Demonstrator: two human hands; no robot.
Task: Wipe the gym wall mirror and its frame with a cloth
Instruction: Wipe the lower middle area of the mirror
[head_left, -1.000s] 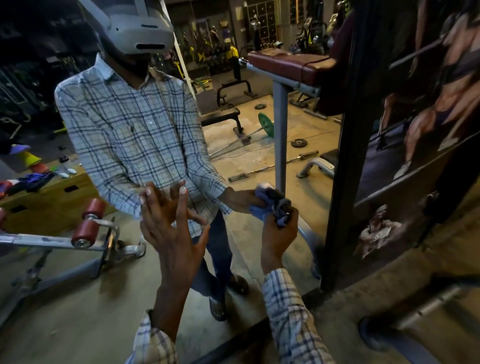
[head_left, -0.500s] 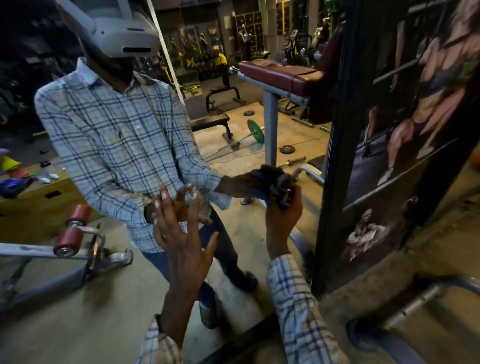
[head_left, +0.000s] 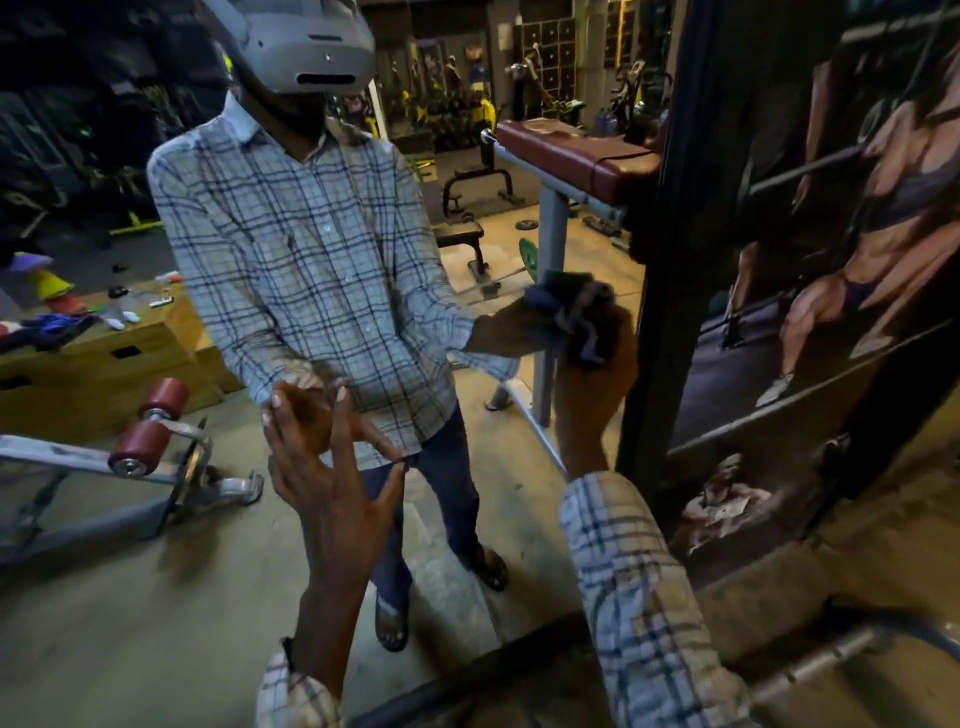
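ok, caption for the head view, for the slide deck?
Right hand presses a bunched blue cloth to the gym mirror beside its black frame; open left hand rests on the glass.

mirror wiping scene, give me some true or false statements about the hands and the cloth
1. The right hand holds a bunched dark blue cloth against the mirror. True.
2. The left hand is a fist. False: its fingers are spread and straight, fingertips on the glass.
3. The cloth is near the mirror's black frame. True.
4. The left hand holds a spray bottle. False: it holds nothing.
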